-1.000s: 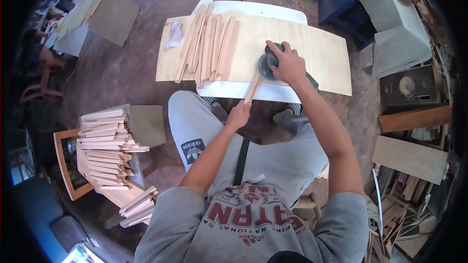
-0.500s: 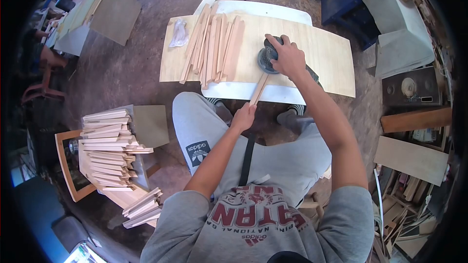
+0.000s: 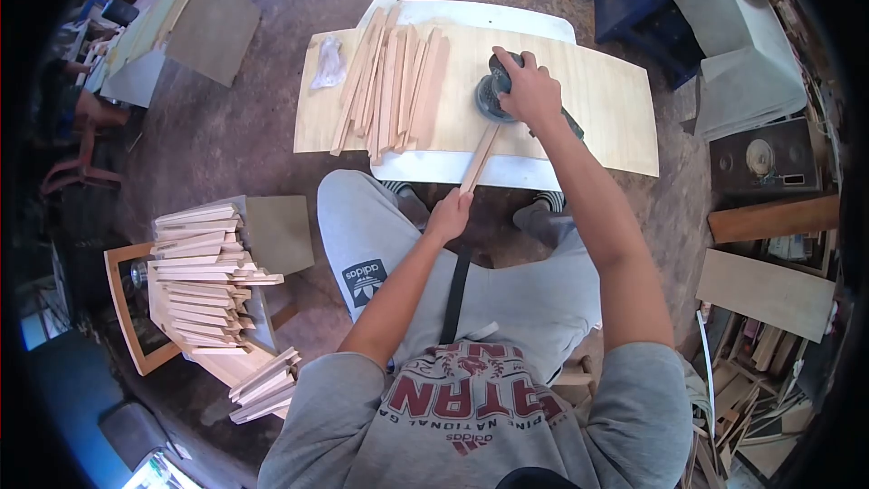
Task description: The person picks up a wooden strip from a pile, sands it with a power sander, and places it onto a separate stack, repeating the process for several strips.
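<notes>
My right hand (image 3: 532, 89) is wrapped round the top of a dark orbital sander (image 3: 491, 100), whose round pad sits over the far end of a wooden strip. The near end of that wooden strip (image 3: 480, 158) is gripped in my left hand (image 3: 450, 215), just off the front edge of the work board (image 3: 597, 118). The strip slants up and away from me across the white edge of the table (image 3: 425, 168). Left of the sander, a pile of loose wooden strips (image 3: 391, 81) lies on the board. The pad hides the strip's far tip.
A clear plastic bag (image 3: 329, 63) lies on the board's left part. More strips are stacked (image 3: 204, 281) on a low stand to my left, with a smaller bundle (image 3: 264, 388) nearer me. Boards (image 3: 766, 294) and a speaker box (image 3: 759, 159) stand at the right.
The sander in my right hand has shifted slightly up and left, showing a little more of the strip. My left hand keeps its hold, and the whole view has moved a little.
</notes>
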Tool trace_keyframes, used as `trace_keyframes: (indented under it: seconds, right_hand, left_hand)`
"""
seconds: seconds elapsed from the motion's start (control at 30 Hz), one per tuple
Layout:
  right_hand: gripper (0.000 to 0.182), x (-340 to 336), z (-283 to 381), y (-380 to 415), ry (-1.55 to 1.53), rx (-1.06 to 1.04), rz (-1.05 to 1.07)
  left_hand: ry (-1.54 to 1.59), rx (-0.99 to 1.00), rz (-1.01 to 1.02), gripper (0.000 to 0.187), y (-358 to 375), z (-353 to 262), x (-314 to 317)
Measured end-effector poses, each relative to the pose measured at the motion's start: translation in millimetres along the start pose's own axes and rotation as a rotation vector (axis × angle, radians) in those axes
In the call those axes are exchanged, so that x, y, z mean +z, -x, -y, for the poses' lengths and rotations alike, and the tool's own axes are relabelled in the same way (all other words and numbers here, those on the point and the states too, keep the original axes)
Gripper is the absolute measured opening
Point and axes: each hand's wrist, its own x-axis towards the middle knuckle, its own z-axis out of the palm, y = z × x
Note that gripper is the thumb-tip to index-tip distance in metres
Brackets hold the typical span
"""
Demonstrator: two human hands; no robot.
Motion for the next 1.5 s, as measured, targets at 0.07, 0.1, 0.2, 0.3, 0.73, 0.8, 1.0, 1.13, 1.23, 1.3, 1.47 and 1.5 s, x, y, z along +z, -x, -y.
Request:
trace_keyframes:
  seconds: [0.07, 0.1, 0.2, 0.3, 0.73, 0.8, 1.0, 1.13, 1.23, 1.3, 1.47, 1.5]
  right_hand:
    - [0.088, -1.9, 1.3, -0.9, 0.017, 0.017, 0.009]
    - [0.088, -1.4, 2.7, 4.8, -0.010, -0.017, 0.020]
    - [0.088, -7.3, 15.8, 62.4, -0.043, -0.171, 0.094]
    - [0.090, -11.9, 21.8, 93.9, -0.064, -0.285, 0.092]
    - [0.098, 64.5, -141.6, -1.7, 0.024, 0.236, 0.024]
    - [0.094, 61.8, -139.4, 5.9, 0.059, 0.219, 0.008]
    - [0.092, 45.7, -122.2, 9.4, 0.077, 0.263, 0.008]
    - [0.093, 52.2, -123.1, 6.1, 0.085, 0.250, -0.010]
    - [0.094, 51.8, -124.3, 3.9, 0.064, 0.233, -0.003]
    - [0.096, 64.7, -140.4, 1.3, 0.041, 0.215, -0.012]
    - [0.095, 40.0, -100.6, 20.9, 0.050, 0.267, -0.031]
    - [0.093, 31.4, -88.7, 24.9, 0.047, 0.289, -0.031]
  left_hand:
    - [0.026, -0.003, 0.010, 0.044, 1.4, -1.5, -2.2]
    - [0.027, -0.003, 0.009, 0.045, 0.3, -0.8, -2.7]
    - [0.026, -0.012, 0.003, 0.046, -2.6, 6.1, 1.6]
    - [-0.008, -0.021, 0.004, 0.047, 0.1, 6.9, 4.0]
    - [0.262, 0.208, -0.694, 0.027, 113.1, -24.9, -179.7]
    - [0.217, 0.148, -1.054, 0.028, 155.8, 21.8, -218.9]
    - [0.316, -0.463, -1.887, 0.031, 309.6, 192.9, -305.8]
    - [0.203, -0.594, -1.854, 0.045, 384.6, 309.0, -336.6]
    - [0.191, -0.859, -1.667, 0.048, 392.8, 343.9, -351.4]
    - [-0.111, -1.437, -1.054, 0.050, 386.4, 324.0, -362.7]
    - [-0.374, -0.545, -1.955, 0.053, 294.9, 192.7, -333.0]
    - [-0.078, -0.290, -1.831, 0.047, 256.7, 151.9, -325.2]
